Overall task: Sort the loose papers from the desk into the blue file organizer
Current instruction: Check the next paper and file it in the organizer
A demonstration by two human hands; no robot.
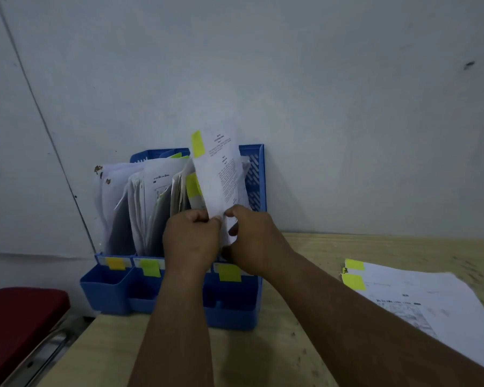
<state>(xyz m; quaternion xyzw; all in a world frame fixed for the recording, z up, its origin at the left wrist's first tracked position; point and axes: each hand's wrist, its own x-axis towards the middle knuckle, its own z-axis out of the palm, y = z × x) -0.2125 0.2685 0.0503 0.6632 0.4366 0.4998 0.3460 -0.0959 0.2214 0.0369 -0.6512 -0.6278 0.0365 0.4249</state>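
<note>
While our organizer (140, 291) stands at the wall on the worktop (263, 356), slots stuffed with papers (148, 202), our left hand (192, 241) and right hand (253, 241) each pinch the lower edge of one sheet (221, 174), upright over the rightmost slot. Stack (419, 297) lies at right.

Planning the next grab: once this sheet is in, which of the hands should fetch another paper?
Probably the right hand: the loose papers lie on the desk on its side, while the left hand can steady the sheet at the blue file organizer.
</note>
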